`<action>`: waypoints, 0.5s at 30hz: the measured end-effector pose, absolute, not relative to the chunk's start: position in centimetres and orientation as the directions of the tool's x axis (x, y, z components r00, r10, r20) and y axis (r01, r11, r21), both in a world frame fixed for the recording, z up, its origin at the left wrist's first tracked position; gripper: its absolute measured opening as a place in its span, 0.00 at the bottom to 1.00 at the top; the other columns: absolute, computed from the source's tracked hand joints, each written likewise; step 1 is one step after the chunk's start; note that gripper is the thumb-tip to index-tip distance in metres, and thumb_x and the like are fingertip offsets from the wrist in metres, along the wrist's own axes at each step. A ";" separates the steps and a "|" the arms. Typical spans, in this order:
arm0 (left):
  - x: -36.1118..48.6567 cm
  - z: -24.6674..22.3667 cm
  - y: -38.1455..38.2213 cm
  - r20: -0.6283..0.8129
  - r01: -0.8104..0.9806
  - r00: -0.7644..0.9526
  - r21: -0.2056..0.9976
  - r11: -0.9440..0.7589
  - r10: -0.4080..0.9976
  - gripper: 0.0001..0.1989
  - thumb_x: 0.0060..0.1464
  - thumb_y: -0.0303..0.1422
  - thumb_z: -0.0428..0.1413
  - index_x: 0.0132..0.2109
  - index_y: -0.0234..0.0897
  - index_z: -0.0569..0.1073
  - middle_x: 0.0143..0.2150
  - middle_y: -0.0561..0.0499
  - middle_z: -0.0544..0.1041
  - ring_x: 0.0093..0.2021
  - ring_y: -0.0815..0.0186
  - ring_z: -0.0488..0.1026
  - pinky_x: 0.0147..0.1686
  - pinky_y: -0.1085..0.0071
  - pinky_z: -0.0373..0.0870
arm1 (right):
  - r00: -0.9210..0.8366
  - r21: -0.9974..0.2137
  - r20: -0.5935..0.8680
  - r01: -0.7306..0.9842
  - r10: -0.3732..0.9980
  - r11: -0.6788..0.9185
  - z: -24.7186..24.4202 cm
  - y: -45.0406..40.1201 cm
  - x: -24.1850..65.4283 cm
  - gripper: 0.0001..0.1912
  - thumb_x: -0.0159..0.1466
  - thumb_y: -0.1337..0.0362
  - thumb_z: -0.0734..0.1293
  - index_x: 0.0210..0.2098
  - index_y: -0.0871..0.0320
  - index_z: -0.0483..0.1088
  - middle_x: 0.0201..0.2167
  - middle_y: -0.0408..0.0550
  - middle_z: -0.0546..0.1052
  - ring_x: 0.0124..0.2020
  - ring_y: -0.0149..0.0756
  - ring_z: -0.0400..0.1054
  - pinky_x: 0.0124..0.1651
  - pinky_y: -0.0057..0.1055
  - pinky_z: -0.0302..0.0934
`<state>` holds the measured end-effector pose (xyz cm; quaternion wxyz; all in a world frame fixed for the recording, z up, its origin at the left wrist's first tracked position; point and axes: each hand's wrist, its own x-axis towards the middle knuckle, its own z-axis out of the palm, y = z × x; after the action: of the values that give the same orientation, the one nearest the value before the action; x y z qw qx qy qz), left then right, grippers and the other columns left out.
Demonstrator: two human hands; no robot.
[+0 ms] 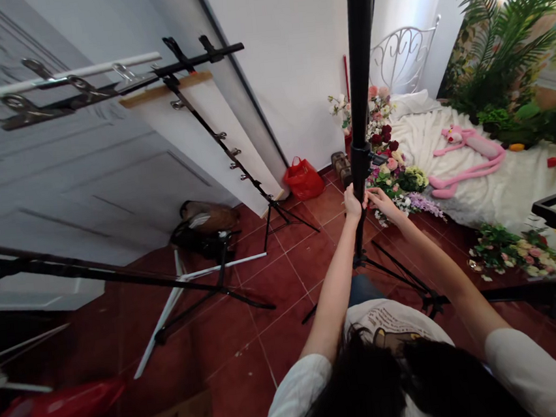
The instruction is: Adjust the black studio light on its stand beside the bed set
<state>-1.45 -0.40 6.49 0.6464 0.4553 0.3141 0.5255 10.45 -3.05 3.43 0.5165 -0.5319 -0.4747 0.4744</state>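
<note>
A black upright stand pole point(358, 76) runs from the top of the view down to a tripod base, with a collar and knob partway along it. My left hand point(353, 202) is wrapped round the pole just below that collar. On the pole's right side, my right hand point(378, 200) has its fingers pinched together at about the same height. Whether those fingertips hold a small part or only the pole is too small to tell.
Another stand point(217, 139) with clips and a white backdrop roll is at left. Flowers point(391, 158) and a bed point(413, 136) with a pink plush toy point(481, 146) lie right. A red bag point(304, 178) sits by the wall. Tripod legs point(217, 290) cross the tiled floor.
</note>
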 end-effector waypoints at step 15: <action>-1.3 6.7 -0.6 -0.018 -0.416 0.183 0.904 0.094 0.983 0.32 0.67 0.54 0.41 0.21 0.39 0.62 0.12 0.56 0.59 0.12 0.74 0.55 0.16 0.74 0.51 | 0.379 -0.979 -0.087 0.137 0.921 -0.149 4.7 -1.8 8.4 0.14 0.54 0.59 0.73 0.26 0.53 0.62 0.16 0.35 0.66 0.18 0.28 0.57 0.22 0.25 0.52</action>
<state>-1.33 -0.58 6.69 0.6525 0.4071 0.3480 0.5361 8.45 -1.76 4.68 0.5114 -0.6541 -0.4047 0.3833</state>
